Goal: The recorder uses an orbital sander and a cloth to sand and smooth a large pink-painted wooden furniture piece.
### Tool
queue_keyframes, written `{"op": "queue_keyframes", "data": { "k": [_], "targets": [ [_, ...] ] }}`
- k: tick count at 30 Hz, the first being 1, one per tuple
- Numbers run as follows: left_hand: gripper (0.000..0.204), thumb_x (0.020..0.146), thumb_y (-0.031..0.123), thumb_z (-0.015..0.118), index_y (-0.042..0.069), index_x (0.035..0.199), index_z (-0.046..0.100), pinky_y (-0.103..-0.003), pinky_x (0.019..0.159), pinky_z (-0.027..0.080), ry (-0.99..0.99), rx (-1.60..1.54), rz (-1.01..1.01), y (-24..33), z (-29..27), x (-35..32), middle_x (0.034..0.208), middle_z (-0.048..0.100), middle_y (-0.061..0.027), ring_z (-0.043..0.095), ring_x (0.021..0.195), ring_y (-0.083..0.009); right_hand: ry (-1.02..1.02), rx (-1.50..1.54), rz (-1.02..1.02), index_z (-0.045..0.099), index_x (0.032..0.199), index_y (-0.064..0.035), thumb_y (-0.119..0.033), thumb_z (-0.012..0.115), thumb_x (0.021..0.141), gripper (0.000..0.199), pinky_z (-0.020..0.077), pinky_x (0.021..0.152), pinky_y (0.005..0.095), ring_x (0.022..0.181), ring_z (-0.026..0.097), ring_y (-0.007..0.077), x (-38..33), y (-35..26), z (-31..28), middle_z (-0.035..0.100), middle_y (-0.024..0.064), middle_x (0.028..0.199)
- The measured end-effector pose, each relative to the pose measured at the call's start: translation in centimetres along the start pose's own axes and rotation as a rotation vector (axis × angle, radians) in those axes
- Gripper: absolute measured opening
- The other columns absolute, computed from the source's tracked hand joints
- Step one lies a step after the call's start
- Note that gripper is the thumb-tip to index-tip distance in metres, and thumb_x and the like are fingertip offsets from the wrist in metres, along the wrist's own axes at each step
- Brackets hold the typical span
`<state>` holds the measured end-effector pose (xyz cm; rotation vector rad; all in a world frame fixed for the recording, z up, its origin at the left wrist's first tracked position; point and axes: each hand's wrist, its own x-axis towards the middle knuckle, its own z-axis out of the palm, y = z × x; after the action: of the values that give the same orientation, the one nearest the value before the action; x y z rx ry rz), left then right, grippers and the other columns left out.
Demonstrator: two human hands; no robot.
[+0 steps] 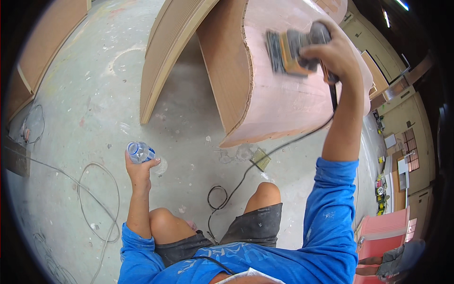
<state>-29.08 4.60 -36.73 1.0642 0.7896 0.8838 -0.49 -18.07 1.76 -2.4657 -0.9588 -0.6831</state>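
Note:
My right hand point(333, 54) is wrapped round the grip of an orange and grey electric sander point(295, 47), blurred by motion. Its pad lies against the pink-coated curved surface of a wooden panel piece point(288, 102), at the upper right. A dark power cord point(302, 135) runs down from the tool towards my knees. To the left, my left hand point(138, 170) is closed round a clear plastic bottle point(142, 152) with a blue label, held upright above the floor. No cap shows on its mouth.
A curved brown wooden panel point(163, 61) stands left of the pink piece. Loose grey cable point(97, 203) loops over the floor at the left. A yellowish scrap point(260, 159) lies near the cord. Another person point(399, 260) stands at the lower right beside a pink piece point(383, 227).

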Motion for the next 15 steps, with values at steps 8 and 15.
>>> {"op": "queue_keyframes", "data": {
  "k": [8, 15],
  "targets": [
    [0.074, 0.055, -0.017, 0.077, 0.006, 0.122, 0.053, -0.035, 0.084, 0.054, -0.001, 0.037, -0.013, -0.8, 0.6, 0.5, 0.106, 0.064, -0.0060, 0.064, 0.097, -0.0219, -0.024, -0.008, -0.088, 0.062, 0.125, -0.0077, -0.027, 0.083, 0.055, 0.076, 0.0533, 0.085, 0.0378, 0.090, 0.069, 0.0317, -3.6, -2.6, 0.6, 0.069, 0.0195, 0.101],
    [0.073, 0.055, -0.017, 0.077, 0.006, 0.121, 0.054, -0.035, 0.084, 0.054, -0.010, 0.013, 0.005, 0.0, 0.9, -0.2, 0.106, 0.064, -0.0062, 0.064, 0.096, -0.0221, -0.073, 0.160, 0.186, 0.064, 0.120, -0.0025, -0.012, 0.080, 0.061, 0.062, 0.0569, 0.071, 0.0368, 0.087, 0.070, 0.0293, -0.6, -10.7, -0.8, 0.070, 0.0197, 0.103]
  ]
}}
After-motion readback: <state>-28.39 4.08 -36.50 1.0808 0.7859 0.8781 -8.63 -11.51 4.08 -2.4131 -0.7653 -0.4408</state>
